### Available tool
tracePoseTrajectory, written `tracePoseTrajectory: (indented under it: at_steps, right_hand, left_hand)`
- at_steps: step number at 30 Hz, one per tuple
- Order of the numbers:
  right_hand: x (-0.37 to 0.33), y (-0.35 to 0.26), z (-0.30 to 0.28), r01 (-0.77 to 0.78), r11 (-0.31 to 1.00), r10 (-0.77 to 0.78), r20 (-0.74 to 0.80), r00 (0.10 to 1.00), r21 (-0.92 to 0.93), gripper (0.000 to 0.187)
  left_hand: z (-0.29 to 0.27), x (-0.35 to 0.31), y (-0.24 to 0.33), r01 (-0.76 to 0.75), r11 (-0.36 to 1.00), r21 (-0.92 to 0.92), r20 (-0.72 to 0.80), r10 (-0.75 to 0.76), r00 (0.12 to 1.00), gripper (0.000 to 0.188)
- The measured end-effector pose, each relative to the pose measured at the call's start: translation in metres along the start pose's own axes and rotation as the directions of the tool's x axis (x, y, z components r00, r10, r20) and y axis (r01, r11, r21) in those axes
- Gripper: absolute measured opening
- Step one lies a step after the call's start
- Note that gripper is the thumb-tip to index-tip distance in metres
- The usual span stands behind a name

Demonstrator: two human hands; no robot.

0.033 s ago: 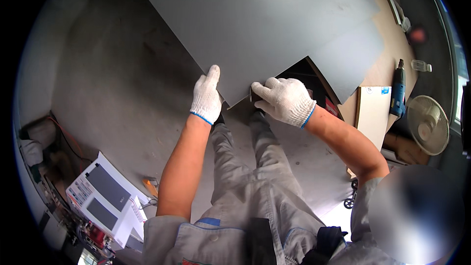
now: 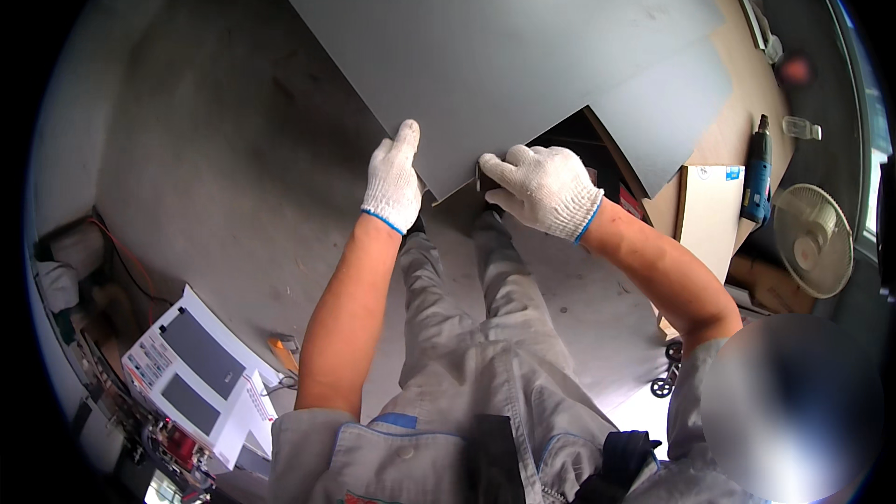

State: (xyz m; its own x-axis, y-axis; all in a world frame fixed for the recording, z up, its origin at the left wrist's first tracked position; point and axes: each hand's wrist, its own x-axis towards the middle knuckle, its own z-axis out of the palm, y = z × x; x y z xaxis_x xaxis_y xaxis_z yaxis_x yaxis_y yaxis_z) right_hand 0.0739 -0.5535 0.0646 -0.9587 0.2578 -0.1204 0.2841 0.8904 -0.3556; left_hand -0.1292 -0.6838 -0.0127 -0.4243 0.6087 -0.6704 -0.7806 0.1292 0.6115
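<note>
A large grey flat panel [image 2: 448,47] reaches toward me, one corner jutting out over the floor. Near that corner my left hand [image 2: 393,179], in a white knitted glove with a blue cuff, grips the left edge, thumb on the top face and other fingers out of sight beneath. My right hand [image 2: 543,189], gloved alike, is closed around a small dark block [image 2: 483,177] against the panel's front edge. Mostly covered by my fingers, the block's exact kind does not show. Another grey panel [image 2: 663,103] lies to the right, partly under the first.
On the brown board [image 2: 761,84] at right are a blue heat gun [image 2: 758,173] and a clear bottle [image 2: 801,127]. A round fan [image 2: 814,241] stands beyond my right elbow. A white-and-grey box [image 2: 201,373] sits on the floor at lower left, beside an orange tool [image 2: 284,353].
</note>
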Motion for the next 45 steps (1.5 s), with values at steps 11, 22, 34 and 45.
tracePoseTrajectory:
  at_steps: [11, 22, 34, 45]
  right_hand:
    - [0.01, -0.006, -0.006, 0.062, 0.997, -0.06, 0.029, 0.998, -0.053, 0.04]
    - [0.007, -0.01, 0.009, 0.082, 0.997, -0.082, -0.026, 0.996, 0.003, 0.042]
    - [0.008, -0.022, 0.019, 0.07, 0.997, -0.068, -0.061, 0.996, 0.019, 0.043]
    - [0.011, -0.032, 0.023, 0.063, 0.998, -0.061, -0.055, 0.997, 0.023, 0.045]
  left_hand:
    - [0.01, -0.008, 0.004, -0.023, 0.994, 0.11, -0.083, 0.032, 0.996, 0.043]
    - [0.006, -0.003, -0.001, -0.01, 0.986, 0.168, -0.1, 0.028, 0.995, 0.038]
    - [0.01, -0.005, -0.001, -0.029, 0.979, 0.202, -0.126, 0.056, 0.99, 0.042]
    - [0.017, -0.011, 0.002, -0.056, 0.982, 0.181, -0.122, 0.078, 0.989, 0.046]
